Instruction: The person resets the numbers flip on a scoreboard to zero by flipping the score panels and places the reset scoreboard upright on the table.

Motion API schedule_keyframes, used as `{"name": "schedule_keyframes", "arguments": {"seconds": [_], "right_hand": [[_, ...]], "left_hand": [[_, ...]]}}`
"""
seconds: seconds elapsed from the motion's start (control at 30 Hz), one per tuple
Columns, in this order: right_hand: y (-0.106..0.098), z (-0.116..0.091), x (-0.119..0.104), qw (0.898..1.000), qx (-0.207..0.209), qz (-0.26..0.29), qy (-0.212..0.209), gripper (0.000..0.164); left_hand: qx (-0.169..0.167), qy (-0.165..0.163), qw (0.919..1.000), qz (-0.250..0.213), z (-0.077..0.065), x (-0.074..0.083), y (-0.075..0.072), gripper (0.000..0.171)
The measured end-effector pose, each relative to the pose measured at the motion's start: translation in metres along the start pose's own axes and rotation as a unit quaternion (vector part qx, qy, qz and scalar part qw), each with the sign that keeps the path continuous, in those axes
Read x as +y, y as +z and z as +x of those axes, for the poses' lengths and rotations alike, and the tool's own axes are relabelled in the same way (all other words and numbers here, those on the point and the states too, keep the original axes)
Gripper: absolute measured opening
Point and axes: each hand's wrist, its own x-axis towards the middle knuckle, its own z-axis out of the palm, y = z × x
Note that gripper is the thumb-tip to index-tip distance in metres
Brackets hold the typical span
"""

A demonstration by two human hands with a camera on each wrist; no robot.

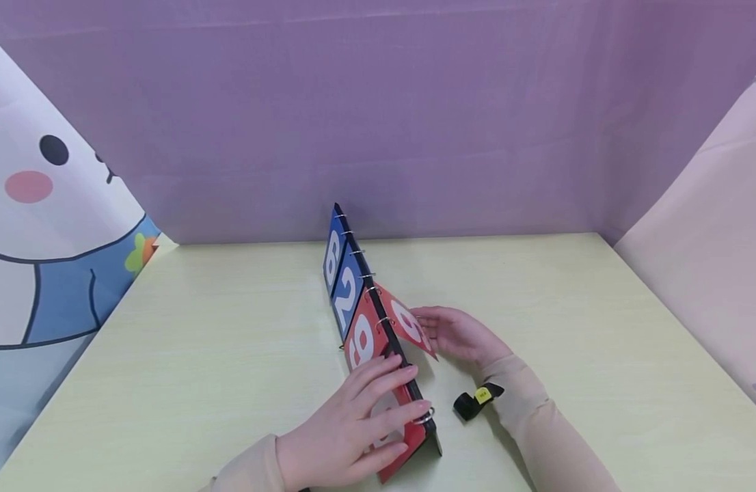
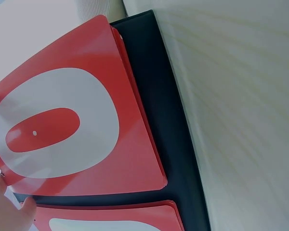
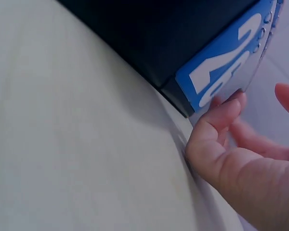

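Observation:
A black flip scoreboard stands on the table like a tent, its ringed top edge running away from me. Blue cards are at its far end and red cards nearer; a red card with a white 0 fills much of the left wrist view. My left hand rests across the near end, fingers spread over the top edge. One raised red card sticks out to the right. At its outer edge is my right hand, fingers loosely bent, thumb apart in the right wrist view; whether they touch is unclear.
A small black object with a yellow label sits against the right sleeve. The pale table ends at a purple cloth backdrop. A printed cartoon cloth hangs at the left, and a pale cloth at the right.

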Motion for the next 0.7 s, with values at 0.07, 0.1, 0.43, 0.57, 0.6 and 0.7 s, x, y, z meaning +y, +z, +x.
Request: {"name": "schedule_keyframes", "arguments": {"seconds": [0.07, 0.1, 0.43, 0.57, 0.6, 0.7], "right_hand": [[-0.003, 0.0, 0.0, 1.0, -0.001, -0.011, -0.011, 0.031], [-0.004, -0.001, -0.001, 1.0, -0.001, -0.016, -0.015, 0.031], [-0.013, -0.005, -0.007, 0.997, 0.019, -0.068, -0.002, 0.026], [-0.017, -0.01, -0.013, 0.993, 0.044, -0.105, 0.005, 0.02], [-0.018, -0.011, -0.015, 0.993, 0.051, -0.11, 0.007, 0.019], [-0.019, -0.016, -0.022, 0.991, 0.073, -0.113, 0.012, 0.014]], "left_hand": [[-0.002, 0.0, 1.0, 0.001, 0.0, 0.0, 0.0, 0.048], [-0.004, -0.002, 1.0, 0.002, 0.0, 0.0, 0.0, 0.048], [-0.029, -0.019, 0.9994, -0.005, -0.001, 0.001, -0.002, 0.052], [-0.031, -0.018, 0.9993, -0.003, -0.001, 0.001, -0.002, 0.053], [-0.031, -0.017, 0.9994, -0.002, -0.001, 0.001, -0.002, 0.053], [-0.03, -0.017, 0.9994, -0.003, -0.001, 0.001, -0.002, 0.053]]}}
